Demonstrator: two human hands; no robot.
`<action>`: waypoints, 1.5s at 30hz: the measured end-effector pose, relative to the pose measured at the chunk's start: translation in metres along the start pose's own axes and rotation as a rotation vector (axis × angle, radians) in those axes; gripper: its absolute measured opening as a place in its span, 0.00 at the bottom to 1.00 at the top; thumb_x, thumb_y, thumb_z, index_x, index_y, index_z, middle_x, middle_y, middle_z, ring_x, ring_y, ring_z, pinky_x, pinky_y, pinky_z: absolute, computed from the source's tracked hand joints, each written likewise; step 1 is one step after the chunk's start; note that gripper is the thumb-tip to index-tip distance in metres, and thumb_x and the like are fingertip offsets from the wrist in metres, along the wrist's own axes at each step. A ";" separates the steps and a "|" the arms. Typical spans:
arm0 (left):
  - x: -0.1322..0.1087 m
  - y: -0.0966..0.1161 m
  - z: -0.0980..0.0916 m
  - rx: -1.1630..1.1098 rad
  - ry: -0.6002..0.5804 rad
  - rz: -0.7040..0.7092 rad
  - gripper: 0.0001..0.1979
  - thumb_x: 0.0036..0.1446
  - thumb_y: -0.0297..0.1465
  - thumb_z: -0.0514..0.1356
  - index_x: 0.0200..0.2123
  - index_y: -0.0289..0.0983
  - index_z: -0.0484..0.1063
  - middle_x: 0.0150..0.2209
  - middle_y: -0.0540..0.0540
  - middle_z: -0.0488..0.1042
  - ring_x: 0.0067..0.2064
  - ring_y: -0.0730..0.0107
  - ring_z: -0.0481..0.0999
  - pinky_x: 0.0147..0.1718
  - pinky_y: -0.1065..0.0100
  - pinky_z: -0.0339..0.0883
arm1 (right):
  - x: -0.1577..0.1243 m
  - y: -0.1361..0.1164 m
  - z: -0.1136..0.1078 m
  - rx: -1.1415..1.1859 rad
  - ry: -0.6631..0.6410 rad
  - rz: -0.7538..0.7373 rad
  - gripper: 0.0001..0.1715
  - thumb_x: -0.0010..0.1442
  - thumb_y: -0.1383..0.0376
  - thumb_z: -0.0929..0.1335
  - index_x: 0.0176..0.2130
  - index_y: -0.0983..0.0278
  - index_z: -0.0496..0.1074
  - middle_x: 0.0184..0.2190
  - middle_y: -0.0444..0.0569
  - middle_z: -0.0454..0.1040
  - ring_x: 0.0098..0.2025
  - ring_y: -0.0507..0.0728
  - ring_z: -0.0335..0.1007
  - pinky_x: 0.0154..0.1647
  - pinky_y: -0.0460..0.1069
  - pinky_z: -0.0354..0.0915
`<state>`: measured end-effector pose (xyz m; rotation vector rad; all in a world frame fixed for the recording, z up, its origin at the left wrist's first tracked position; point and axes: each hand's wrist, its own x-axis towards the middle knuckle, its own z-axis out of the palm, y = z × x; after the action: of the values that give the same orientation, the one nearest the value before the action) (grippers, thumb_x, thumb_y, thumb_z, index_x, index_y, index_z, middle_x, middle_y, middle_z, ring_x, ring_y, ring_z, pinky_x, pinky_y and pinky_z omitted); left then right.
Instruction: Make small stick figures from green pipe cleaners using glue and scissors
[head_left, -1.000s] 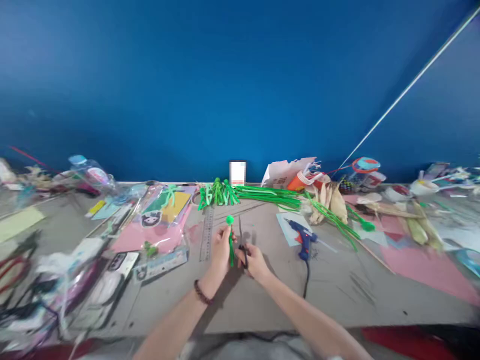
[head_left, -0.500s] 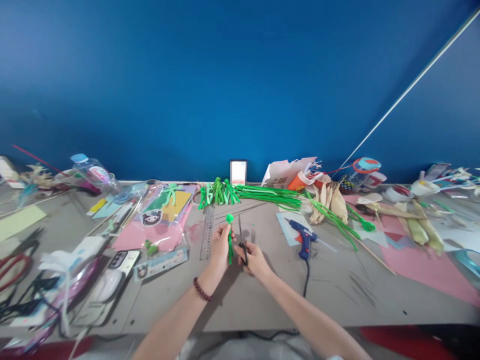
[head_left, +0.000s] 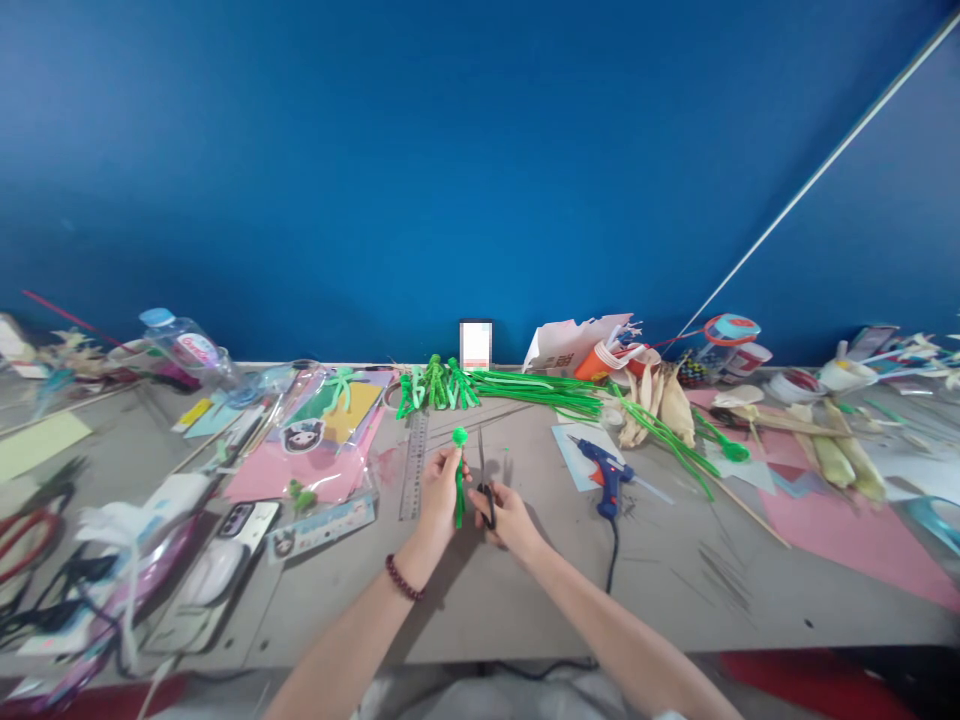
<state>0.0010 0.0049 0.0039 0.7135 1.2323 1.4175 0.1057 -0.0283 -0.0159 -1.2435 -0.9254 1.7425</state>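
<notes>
My left hand (head_left: 440,491) is closed round a green pipe-cleaner stem (head_left: 459,492) that stands upright with a small round green ball at its top. My right hand (head_left: 508,515) grips black-handled scissors (head_left: 484,484), blades pointing away from me, right beside the stem. Both hands hover over the middle of the grey table (head_left: 525,590). A beaded bracelet sits on my left wrist.
A metal ruler (head_left: 414,465) lies left of my hands, and a blue glue gun (head_left: 604,476) with its cord lies to the right. Green pipe cleaners (head_left: 540,390) and dried corn husks (head_left: 660,400) lie behind. Packaged craft sheets (head_left: 322,440), a phone and red scissors crowd the left.
</notes>
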 end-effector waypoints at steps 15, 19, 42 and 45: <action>-0.002 0.003 0.003 -0.017 -0.020 -0.003 0.13 0.46 0.40 0.61 0.22 0.37 0.64 0.19 0.54 0.65 0.22 0.75 0.66 0.25 0.71 0.58 | -0.001 -0.001 0.001 -0.032 0.062 -0.030 0.21 0.45 0.52 0.70 0.25 0.63 0.58 0.09 0.37 0.64 0.07 0.43 0.44 0.07 0.41 0.40; -0.005 0.005 0.005 -0.033 -0.032 -0.006 0.13 0.46 0.40 0.61 0.23 0.37 0.64 0.19 0.54 0.65 0.22 0.75 0.66 0.25 0.71 0.59 | -0.001 -0.001 0.003 -0.041 0.088 -0.041 0.19 0.45 0.54 0.69 0.24 0.63 0.59 0.09 0.37 0.64 0.07 0.43 0.45 0.07 0.41 0.41; -0.006 0.004 0.005 0.020 0.017 0.022 0.14 0.47 0.41 0.60 0.23 0.37 0.64 0.19 0.54 0.65 0.21 0.74 0.67 0.24 0.71 0.59 | 0.002 -0.001 0.003 -0.005 0.132 0.008 0.15 0.39 0.58 0.69 0.18 0.64 0.61 0.06 0.40 0.62 0.06 0.44 0.46 0.06 0.40 0.41; -0.006 0.002 0.004 0.021 0.013 0.030 0.14 0.47 0.41 0.60 0.22 0.37 0.64 0.19 0.54 0.65 0.21 0.74 0.67 0.24 0.71 0.59 | 0.002 0.000 0.003 -0.011 0.132 0.019 0.17 0.39 0.56 0.69 0.18 0.64 0.61 0.06 0.40 0.62 0.06 0.44 0.46 0.06 0.41 0.40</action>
<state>0.0054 0.0010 0.0081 0.7408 1.2524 1.4379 0.1027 -0.0264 -0.0158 -1.3607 -0.8503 1.6501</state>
